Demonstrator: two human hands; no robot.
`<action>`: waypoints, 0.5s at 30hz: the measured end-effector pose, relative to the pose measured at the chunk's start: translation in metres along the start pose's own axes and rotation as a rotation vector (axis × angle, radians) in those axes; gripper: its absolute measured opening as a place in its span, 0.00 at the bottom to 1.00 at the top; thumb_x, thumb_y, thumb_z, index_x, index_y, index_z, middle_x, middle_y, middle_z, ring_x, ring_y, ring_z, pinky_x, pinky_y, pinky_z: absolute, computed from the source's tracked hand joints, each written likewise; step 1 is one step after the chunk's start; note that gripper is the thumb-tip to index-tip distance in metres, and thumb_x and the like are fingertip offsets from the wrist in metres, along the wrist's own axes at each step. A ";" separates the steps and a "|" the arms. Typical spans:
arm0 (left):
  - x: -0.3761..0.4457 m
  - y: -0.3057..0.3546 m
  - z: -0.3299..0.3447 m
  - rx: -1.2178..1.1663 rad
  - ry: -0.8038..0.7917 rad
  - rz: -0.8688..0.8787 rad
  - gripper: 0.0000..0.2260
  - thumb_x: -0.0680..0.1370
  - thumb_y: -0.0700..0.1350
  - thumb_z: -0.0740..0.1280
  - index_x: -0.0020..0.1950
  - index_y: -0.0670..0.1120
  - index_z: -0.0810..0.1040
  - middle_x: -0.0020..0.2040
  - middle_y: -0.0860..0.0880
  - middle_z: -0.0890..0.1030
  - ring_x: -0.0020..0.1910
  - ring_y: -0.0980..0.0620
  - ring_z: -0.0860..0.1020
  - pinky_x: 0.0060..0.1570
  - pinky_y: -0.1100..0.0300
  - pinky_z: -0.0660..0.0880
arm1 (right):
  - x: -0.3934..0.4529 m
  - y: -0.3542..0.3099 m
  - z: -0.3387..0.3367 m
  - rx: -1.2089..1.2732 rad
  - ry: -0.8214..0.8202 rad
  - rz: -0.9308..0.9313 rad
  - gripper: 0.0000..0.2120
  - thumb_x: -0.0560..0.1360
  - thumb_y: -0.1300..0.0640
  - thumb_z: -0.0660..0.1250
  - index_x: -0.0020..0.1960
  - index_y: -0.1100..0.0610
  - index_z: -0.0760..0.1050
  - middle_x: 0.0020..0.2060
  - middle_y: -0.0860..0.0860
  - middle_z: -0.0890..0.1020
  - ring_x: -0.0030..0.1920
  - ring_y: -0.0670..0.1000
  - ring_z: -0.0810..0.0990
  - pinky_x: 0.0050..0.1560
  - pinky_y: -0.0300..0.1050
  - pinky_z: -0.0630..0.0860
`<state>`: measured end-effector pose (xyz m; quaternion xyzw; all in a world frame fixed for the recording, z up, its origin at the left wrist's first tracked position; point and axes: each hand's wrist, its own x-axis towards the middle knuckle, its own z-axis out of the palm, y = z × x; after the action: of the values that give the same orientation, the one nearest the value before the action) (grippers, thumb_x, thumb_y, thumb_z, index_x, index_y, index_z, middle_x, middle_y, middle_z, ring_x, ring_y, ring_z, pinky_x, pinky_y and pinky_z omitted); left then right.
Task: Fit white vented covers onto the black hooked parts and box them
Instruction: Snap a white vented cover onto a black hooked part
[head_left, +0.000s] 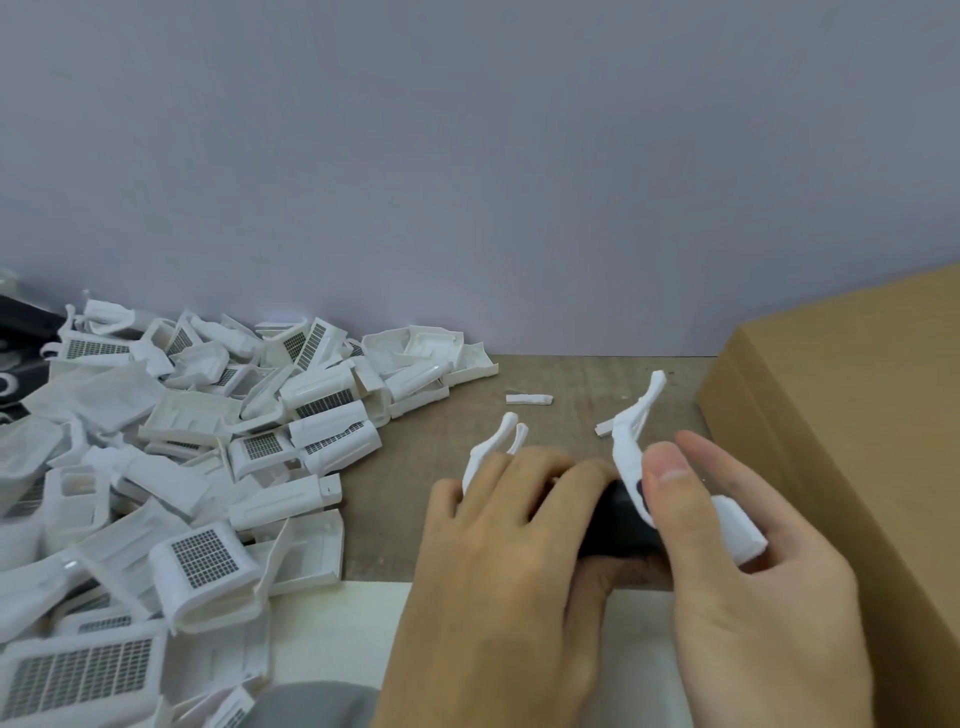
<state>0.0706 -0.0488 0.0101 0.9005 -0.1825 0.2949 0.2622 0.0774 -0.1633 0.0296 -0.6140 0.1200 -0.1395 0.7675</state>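
Fingers (670, 483) pinching white cover (631, 457), black part (621, 525) (blurred)

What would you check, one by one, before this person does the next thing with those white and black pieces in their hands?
1. Left hand has a firm hold on a white piece: ok, its fingers curl over it, with two prongs sticking out beyond them.
2. Right hand holds a white cover: ok, pinched between thumb and fingers.
3. Black part is between the hands: ok, though mostly hidden.
4. Cover fully seated on the black part: cannot tell, the picture is blurred there.
5. Cardboard box is near for packing: ok, beside the right hand; its opening is not visible.
6. More covers on hand: ok, a pile of white covers lies beside the left hand.
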 end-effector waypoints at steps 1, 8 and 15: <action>0.000 0.000 0.001 0.026 0.040 0.013 0.15 0.72 0.48 0.64 0.58 0.53 0.80 0.51 0.60 0.79 0.50 0.53 0.78 0.43 0.50 0.74 | 0.000 0.003 0.000 0.021 -0.049 -0.017 0.37 0.48 0.27 0.74 0.52 0.44 0.83 0.35 0.37 0.85 0.35 0.34 0.82 0.30 0.23 0.71; 0.014 0.014 -0.009 -0.700 0.532 -0.751 0.07 0.77 0.53 0.67 0.46 0.62 0.84 0.38 0.61 0.84 0.39 0.62 0.81 0.41 0.69 0.76 | -0.002 0.023 0.000 0.143 -0.208 0.118 0.21 0.60 0.56 0.78 0.53 0.47 0.84 0.47 0.47 0.87 0.51 0.46 0.85 0.54 0.53 0.75; 0.014 0.013 -0.006 -1.260 0.461 -1.061 0.26 0.56 0.47 0.82 0.49 0.42 0.77 0.34 0.47 0.78 0.30 0.50 0.79 0.27 0.58 0.76 | -0.002 0.033 0.002 -0.031 -0.446 0.336 0.09 0.69 0.50 0.72 0.47 0.52 0.82 0.33 0.52 0.85 0.38 0.53 0.85 0.36 0.47 0.74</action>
<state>0.0720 -0.0582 0.0276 0.4703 0.1915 0.1525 0.8479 0.0789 -0.1539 -0.0021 -0.6129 0.0503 0.1300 0.7778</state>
